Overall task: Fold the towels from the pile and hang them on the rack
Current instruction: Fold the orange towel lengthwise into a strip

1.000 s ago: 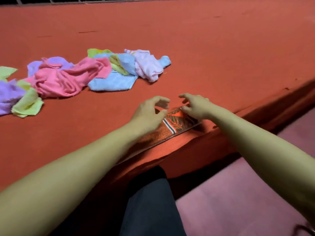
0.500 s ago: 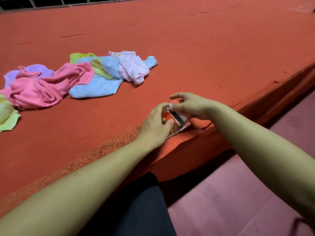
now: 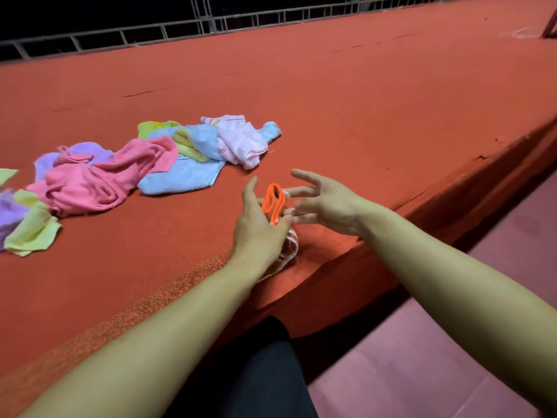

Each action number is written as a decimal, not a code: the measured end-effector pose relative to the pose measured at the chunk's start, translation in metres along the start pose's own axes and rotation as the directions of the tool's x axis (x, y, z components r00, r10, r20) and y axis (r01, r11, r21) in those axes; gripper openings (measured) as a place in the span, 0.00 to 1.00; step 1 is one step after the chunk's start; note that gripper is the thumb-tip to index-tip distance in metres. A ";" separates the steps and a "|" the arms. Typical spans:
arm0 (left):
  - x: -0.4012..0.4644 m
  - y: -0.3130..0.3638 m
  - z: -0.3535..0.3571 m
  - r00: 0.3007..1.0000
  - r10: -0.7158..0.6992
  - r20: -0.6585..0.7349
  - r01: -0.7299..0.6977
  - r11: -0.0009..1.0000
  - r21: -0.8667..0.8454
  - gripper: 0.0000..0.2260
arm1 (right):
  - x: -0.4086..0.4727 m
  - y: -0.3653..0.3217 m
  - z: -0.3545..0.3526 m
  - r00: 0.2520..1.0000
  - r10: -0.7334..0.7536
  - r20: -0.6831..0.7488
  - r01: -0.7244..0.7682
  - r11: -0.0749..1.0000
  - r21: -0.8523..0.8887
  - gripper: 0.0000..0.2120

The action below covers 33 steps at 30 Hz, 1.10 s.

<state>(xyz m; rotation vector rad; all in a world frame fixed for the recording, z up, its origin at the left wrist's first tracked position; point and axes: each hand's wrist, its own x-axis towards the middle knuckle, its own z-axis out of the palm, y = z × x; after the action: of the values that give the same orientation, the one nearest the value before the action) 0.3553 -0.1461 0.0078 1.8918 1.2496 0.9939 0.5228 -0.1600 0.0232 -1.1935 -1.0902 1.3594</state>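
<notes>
A small orange patterned towel (image 3: 273, 201), folded into a thick bundle, stands lifted just above the near edge of the red surface (image 3: 361, 122). My left hand (image 3: 258, 233) grips its lower part, thumb pointing up. My right hand (image 3: 327, 203) is beside it with fingers spread and straight, the fingertips touching the towel's right side. The pile of crumpled towels lies to the left: a pink towel (image 3: 99, 179), a light blue towel (image 3: 184, 176), a pale pink towel (image 3: 241, 141), a yellow-green towel (image 3: 33, 233) and a purple towel (image 3: 81, 150).
A metal railing (image 3: 211, 24) runs along the far edge of the red surface. The surface's raised front edge (image 3: 452, 188) drops to a pinkish floor (image 3: 437, 357) at the right. My dark-clothed leg (image 3: 256, 372) is below the edge.
The orange towel went from lying flat at the edge to a folded bundle lifted in my left hand. My right hand has opened its fingers. The view has tilted up, showing the railing.
</notes>
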 end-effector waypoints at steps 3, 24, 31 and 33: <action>-0.001 -0.002 -0.012 1.000 -0.016 -0.027 0.015 0.999 -0.033 0.33 | 0.003 -0.001 0.004 0.992 -0.122 -0.020 0.107 0.929 -0.353 0.34; -0.073 -0.054 -0.178 0.940 -0.136 -0.312 0.109 0.989 -0.102 0.22 | 0.052 -0.037 0.191 0.856 -0.220 0.467 0.421 0.821 -0.386 0.30; -0.145 -0.107 -0.269 0.804 -0.245 -0.542 0.194 0.969 -0.151 0.21 | 0.063 -0.017 0.342 0.683 -0.178 0.708 0.562 0.748 -0.354 0.31; -0.166 -0.120 -0.292 0.761 -0.275 -0.587 0.235 0.961 -0.145 0.21 | 0.062 -0.005 0.381 0.638 -0.166 0.752 0.594 0.728 -0.343 0.31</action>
<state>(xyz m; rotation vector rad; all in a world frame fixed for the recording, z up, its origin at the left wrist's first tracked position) 0.0089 -0.2298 0.0137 1.3264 1.7551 1.5294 0.1429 -0.1055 0.0643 -0.7196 -2.2948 1.1402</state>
